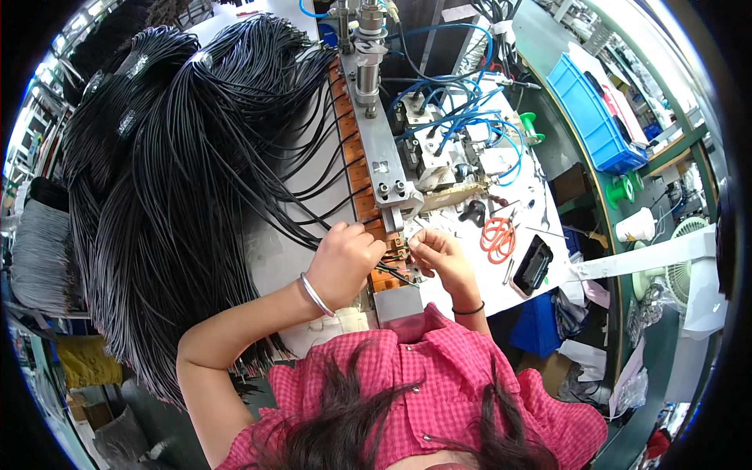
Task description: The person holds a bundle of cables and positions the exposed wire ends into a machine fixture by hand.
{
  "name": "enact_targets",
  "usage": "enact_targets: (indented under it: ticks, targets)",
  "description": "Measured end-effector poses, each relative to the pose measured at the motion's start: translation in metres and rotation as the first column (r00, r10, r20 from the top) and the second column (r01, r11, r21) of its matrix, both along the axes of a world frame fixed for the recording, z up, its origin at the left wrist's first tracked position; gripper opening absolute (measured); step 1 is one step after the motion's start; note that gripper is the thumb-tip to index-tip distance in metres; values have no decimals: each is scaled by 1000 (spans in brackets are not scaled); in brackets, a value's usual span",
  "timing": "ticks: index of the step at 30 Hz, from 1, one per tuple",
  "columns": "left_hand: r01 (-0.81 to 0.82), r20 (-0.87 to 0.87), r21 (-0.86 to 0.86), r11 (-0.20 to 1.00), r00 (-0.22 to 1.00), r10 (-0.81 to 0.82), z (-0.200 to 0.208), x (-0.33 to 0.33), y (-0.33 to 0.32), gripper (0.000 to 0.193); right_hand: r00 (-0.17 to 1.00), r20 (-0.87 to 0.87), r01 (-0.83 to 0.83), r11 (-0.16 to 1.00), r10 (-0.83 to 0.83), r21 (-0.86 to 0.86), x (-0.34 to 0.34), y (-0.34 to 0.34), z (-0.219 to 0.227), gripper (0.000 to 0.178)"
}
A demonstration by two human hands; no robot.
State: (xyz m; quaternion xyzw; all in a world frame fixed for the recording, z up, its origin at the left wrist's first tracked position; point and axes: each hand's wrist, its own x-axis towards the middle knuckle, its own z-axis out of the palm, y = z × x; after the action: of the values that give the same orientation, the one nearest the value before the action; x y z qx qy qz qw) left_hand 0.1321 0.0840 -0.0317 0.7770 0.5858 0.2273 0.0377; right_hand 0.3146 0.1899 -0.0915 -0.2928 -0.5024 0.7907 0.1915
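My left hand [346,263] is closed over the near end of a long orange fixture strip [358,168], gripping a black cable. Opposite it, my right hand [443,257] pinches with thumb and forefinger beside small coloured wire ends at the strip; what lies in the pinch is too small to make out. More black cables [333,166] run from the left and rest across the strip at intervals. Above the strip extends a grey metal bar [376,149] with an upright cylinder [366,74]; its near end stops just beyond my fingers.
A large heap of black cables [172,180] covers the left side. Right of the bar stand pneumatic parts with blue tubes [470,117]. An orange-red coil [498,239] and a black phone-like device [533,265] lie on the white tabletop [478,282]. Farther right is a blue crate [595,117].
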Motion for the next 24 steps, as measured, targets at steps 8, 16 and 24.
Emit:
enact_targets:
  ticks: [8,16,24]
  targets:
    - [-2,1,-4,1000,1000,2,1,0,-1,13,971,-7,231,926,-240,298,-7,-12,-3,13]
    - [-20,-34,38,999,999,21,8,-2,0,17,970,60,228,969,-234,98,-5,-11,5,14]
    - [-113,142,-100,989,982,126,3,1,-4,23,970,-113,233,959,-217,164,-6,-21,21,10]
